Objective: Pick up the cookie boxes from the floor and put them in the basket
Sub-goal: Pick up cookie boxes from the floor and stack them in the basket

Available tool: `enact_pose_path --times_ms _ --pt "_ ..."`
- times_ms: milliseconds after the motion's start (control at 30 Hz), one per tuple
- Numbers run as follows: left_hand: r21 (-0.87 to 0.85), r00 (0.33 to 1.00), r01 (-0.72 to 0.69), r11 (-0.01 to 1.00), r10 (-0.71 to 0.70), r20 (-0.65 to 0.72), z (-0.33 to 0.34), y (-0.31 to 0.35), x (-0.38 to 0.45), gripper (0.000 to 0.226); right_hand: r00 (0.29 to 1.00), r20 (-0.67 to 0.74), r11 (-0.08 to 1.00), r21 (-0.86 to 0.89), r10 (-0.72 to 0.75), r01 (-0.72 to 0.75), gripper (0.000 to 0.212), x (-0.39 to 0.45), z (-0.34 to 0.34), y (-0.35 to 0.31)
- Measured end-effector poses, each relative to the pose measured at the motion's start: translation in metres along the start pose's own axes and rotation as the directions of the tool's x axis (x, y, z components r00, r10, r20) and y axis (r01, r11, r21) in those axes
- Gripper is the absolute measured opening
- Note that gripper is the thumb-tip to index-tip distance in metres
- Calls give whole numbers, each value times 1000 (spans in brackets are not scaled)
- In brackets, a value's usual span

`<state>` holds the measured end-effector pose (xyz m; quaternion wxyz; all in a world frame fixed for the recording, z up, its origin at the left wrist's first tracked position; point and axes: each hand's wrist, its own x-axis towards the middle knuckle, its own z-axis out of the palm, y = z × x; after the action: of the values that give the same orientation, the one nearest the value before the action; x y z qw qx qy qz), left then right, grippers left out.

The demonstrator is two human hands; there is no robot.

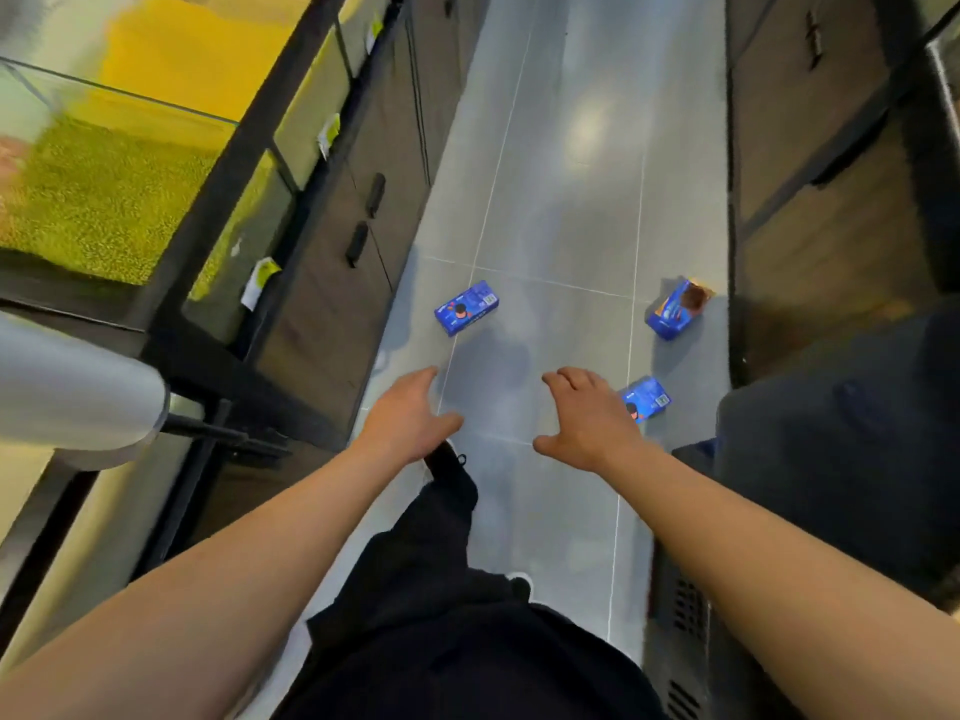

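Three blue cookie boxes lie on the grey tiled floor. One box (467,308) is ahead of my left hand, a second box (677,309) stands tilted near the right cabinets, and a third box (647,399) is partly hidden behind my right hand. My left hand (410,418) reaches forward over the floor, fingers relaxed, holding nothing. My right hand (587,418) hangs beside it, fingers loosely curled and empty. A dark slotted basket (685,615) shows at the lower right, beside my right forearm.
Glass-fronted bins of yellow and green grain (104,200) top dark cabinets (332,283) on the left. More dark cabinets (810,148) line the right. A metal scoop or rail (78,387) juts in at the left. My dark trousers and shoes fill the bottom centre.
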<state>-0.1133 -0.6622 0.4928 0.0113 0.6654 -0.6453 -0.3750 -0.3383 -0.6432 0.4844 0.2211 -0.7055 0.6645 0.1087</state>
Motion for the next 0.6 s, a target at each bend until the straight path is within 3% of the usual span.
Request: enact_pose_path --times_ms 267,600 --pt "-120 995 104 987 -103 13 -56 35 158 67 989 110 989 -91 -102 112 89 175 -64 18" --pt "-115 958 286 951 -285 26 -75 48 313 85 942 216 951 -112 -259 287 88 356 -109 48"
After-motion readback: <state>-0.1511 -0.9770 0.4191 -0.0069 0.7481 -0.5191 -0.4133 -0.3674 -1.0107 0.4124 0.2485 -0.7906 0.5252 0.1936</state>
